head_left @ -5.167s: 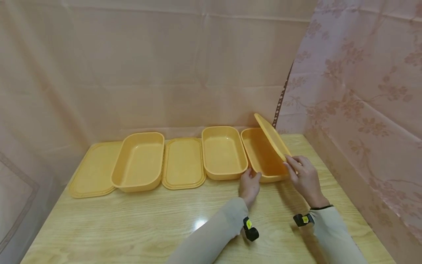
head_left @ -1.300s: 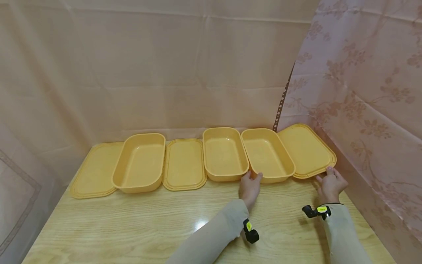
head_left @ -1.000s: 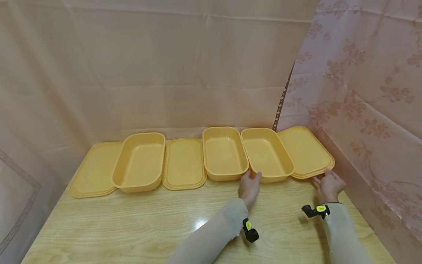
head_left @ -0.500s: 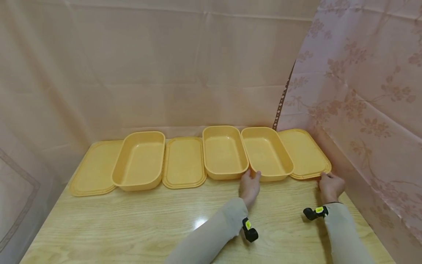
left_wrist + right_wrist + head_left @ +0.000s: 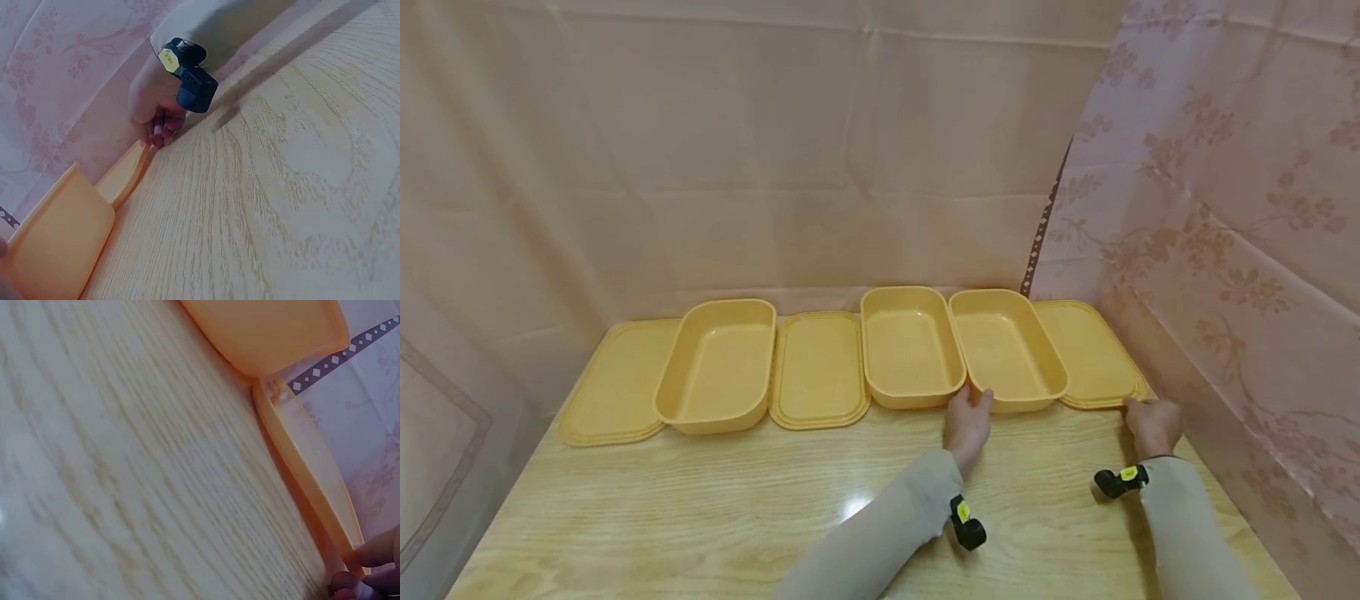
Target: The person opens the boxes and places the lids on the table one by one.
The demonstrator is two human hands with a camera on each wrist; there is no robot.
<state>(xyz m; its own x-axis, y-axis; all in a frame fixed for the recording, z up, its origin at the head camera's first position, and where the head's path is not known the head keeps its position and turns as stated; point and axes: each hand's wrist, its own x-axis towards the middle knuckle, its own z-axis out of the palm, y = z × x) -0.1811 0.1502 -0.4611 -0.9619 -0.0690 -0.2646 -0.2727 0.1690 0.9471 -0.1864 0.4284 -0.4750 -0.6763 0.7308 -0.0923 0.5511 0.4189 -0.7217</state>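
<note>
A yellow plastic food container [image 5: 1007, 346] stands upright without its lid, its inside bare. My left hand [image 5: 967, 427] grips its front left corner, thumb at the front wall and fingers on the left side. On its right lies a yellow lid [image 5: 1090, 358], whose left edge is hidden behind the container. My right hand [image 5: 1154, 425] pinches this lid at its front right corner. The right wrist view shows the fingers [image 5: 378, 550] over and under the lid's corner, with a dark shadow along the underside. In the left wrist view the lid [image 5: 125, 175] lies low beside the container.
A second container [image 5: 913, 346] touches the held one on the left. Further left are a flat lid [image 5: 820, 371], a third container [image 5: 717, 367] and another lid [image 5: 621, 383] partly behind it. Curtains [image 5: 1240, 208] border the wooden table [image 5: 700, 517] at back and right.
My right hand has taken the lid off the right container, carried it to the right and lowered it beside the container. My left hand has stayed at the container's corner.
</note>
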